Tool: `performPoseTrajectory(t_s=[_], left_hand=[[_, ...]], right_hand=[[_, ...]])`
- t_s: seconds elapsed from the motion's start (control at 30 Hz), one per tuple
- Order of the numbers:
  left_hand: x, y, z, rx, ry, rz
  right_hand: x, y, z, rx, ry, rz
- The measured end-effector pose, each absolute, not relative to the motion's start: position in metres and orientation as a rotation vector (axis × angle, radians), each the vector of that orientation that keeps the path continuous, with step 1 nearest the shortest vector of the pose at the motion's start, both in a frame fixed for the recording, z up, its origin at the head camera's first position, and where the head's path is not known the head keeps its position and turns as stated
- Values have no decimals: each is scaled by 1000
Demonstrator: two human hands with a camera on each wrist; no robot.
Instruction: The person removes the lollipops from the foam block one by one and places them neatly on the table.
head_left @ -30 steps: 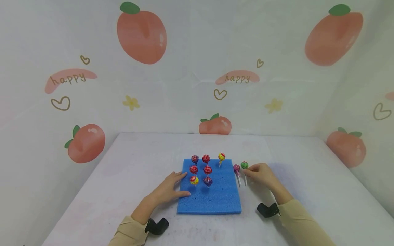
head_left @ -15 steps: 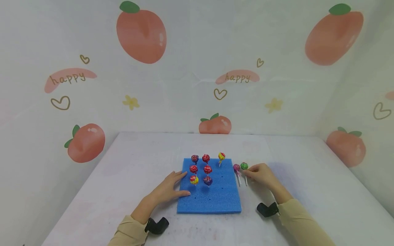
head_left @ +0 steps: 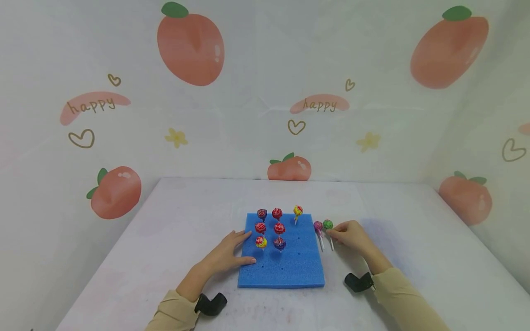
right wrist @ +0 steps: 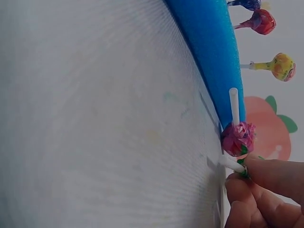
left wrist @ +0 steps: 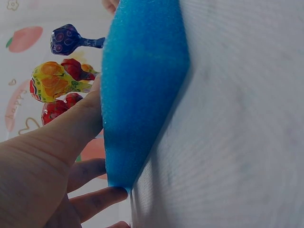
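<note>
My right hand pinches a green-wrapped lollipop just below its head, beside the board's right edge. In the right wrist view, its white stick points away from my fingertips and its head is mostly hidden by them. Left of it, a pink lollipop lies against the blue foam board. My left hand rests on the board's left edge with spread fingers; the thumb lies on top. Several lollipops stand upright in the foam, such as a yellow one at the back right.
Small holes dot the foam's right and front parts. The board lies on a white-covered table. A white backdrop with printed peaches rises behind. Black wrist mounts hang from both sleeves, low over the tabletop.
The green lollipop's head has shifted slightly left and down, toward the pink one, while its stick end moved a little right. My left hand and the board have stayed put.
</note>
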State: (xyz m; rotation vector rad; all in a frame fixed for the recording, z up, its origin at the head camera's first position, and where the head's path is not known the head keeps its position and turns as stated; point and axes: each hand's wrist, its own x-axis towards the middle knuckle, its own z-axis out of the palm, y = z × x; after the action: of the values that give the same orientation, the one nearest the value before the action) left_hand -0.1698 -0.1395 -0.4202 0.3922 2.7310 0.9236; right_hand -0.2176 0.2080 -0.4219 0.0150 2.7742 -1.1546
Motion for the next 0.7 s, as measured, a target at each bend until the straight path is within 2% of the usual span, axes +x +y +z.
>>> performPoseTrajectory(t_s=[0.7], left_hand=[[-171, -141, -423, 417, 2736, 927]], right_hand=[[-219, 207, -421, 5, 2785, -1109]])
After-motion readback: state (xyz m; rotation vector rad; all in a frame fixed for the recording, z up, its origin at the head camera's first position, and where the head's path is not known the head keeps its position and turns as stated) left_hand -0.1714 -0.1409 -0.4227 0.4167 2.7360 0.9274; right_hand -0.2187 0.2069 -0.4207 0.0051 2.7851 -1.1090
